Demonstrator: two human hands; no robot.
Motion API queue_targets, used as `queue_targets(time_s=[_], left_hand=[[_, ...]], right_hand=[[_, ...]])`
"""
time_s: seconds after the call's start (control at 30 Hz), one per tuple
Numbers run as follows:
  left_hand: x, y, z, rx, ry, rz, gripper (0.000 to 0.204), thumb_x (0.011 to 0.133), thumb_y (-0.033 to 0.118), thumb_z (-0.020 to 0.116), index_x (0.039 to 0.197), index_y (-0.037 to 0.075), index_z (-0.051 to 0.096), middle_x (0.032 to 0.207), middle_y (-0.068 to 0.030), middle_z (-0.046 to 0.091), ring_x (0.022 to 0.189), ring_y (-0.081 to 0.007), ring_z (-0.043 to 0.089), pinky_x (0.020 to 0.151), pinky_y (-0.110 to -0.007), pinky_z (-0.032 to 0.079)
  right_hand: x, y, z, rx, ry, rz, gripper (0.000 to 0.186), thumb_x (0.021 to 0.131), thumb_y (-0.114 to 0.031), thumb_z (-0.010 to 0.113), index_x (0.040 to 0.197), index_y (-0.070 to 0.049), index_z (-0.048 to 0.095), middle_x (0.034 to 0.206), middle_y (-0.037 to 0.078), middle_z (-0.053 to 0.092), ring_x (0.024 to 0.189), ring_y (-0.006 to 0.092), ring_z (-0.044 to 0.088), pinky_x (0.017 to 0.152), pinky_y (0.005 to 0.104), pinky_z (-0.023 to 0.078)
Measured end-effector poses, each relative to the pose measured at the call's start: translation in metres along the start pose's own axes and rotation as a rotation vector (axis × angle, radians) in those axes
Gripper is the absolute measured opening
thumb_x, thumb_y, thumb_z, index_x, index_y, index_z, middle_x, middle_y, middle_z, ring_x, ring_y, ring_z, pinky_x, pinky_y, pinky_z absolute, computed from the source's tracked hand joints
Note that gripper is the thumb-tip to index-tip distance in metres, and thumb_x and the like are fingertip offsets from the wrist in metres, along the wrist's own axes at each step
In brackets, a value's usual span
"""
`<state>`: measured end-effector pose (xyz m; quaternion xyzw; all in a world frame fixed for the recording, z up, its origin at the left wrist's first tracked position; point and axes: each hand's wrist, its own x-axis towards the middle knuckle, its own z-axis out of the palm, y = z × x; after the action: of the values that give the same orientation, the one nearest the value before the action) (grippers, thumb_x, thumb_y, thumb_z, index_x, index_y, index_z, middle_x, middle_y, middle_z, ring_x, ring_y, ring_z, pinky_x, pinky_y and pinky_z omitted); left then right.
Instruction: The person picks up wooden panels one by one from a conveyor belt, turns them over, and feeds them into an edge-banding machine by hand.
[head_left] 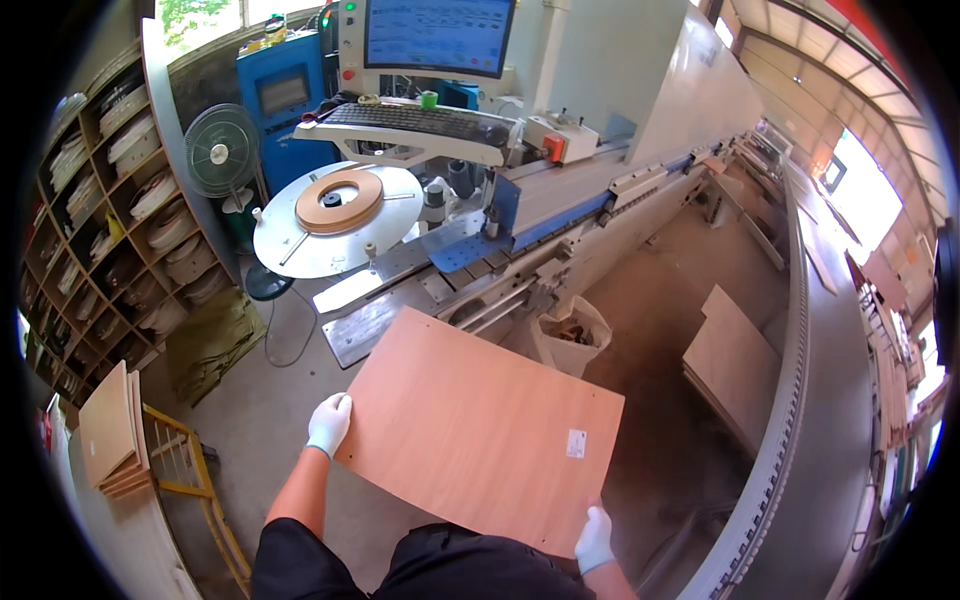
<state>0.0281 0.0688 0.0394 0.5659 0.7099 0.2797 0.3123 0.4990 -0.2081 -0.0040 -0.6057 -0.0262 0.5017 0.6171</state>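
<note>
Between my two hands I hold a flat wood-grain panel, reddish-brown, with a small white label near its right end and small dark holes close to its corners. My left hand, in a white glove, grips the panel's left edge. My right hand, also in a white glove, is closed on the lower right corner. The fingers under the panel are hidden. Beyond the far edge of the panel lies the metal infeed table of a long edge-banding machine.
A round disc carries a coil of brown edging. Panels are stacked at the left beside a yellow frame. A white waste bag stands under the machine. Boards lean at right, near a long conveyor.
</note>
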Motion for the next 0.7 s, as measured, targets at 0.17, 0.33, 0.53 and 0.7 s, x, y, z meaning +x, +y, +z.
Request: queue_targets(time_s=[0.17, 0.33, 0.53, 0.7], left_hand=[[-0.008, 0.001, -0.007, 0.065, 0.145, 0.096, 0.031, 0.088, 0.025, 0.056, 0.104, 0.000, 0.067, 0.102, -0.0198, 0.067, 0.098, -0.0354, 0.063, 0.086, -0.042, 0.048], [-0.062, -0.073, 0.021, -0.495, 0.500, -0.336, 0.029, 0.093, 0.028, 0.057, 0.092, -0.001, 0.059, 0.098, -0.0097, 0.061, 0.090, -0.0206, 0.057, 0.082, -0.040, 0.048], [-0.128, -0.008, 0.123, -1.163, -0.172, -0.443, 0.058, 0.102, 0.046, 0.039, 0.136, 0.000, 0.041, 0.142, -0.0095, 0.044, 0.125, -0.0241, 0.047, 0.106, -0.038, 0.036], [-0.091, 0.041, 0.087, -1.178, -0.020, -0.462, 0.049, 0.103, 0.039, 0.038, 0.127, -0.002, 0.049, 0.124, -0.0108, 0.058, 0.110, -0.0218, 0.057, 0.098, -0.036, 0.044]], right_hand=[[-0.028, -0.024, 0.038, 0.067, 0.068, 0.017, 0.034, 0.099, -0.024, 0.046, 0.117, 0.003, 0.057, 0.119, 0.014, 0.060, 0.109, 0.0264, 0.059, 0.095, 0.0400, 0.047], [-0.017, -0.004, 0.053, 0.050, -0.024, 0.022, 0.038, 0.101, -0.028, 0.043, 0.121, 0.002, 0.054, 0.122, 0.015, 0.059, 0.112, 0.0278, 0.058, 0.097, 0.0412, 0.047], [-0.022, 0.003, 0.063, 0.363, -0.275, 0.370, 0.041, 0.101, -0.025, 0.040, 0.133, -0.001, 0.045, 0.134, 0.014, 0.052, 0.122, 0.0309, 0.052, 0.104, 0.0455, 0.042], [-0.035, -0.005, 0.091, 0.125, -0.465, 0.392, 0.045, 0.102, -0.029, 0.039, 0.141, -0.005, 0.037, 0.144, 0.013, 0.044, 0.131, 0.0315, 0.044, 0.106, 0.0527, 0.036]])
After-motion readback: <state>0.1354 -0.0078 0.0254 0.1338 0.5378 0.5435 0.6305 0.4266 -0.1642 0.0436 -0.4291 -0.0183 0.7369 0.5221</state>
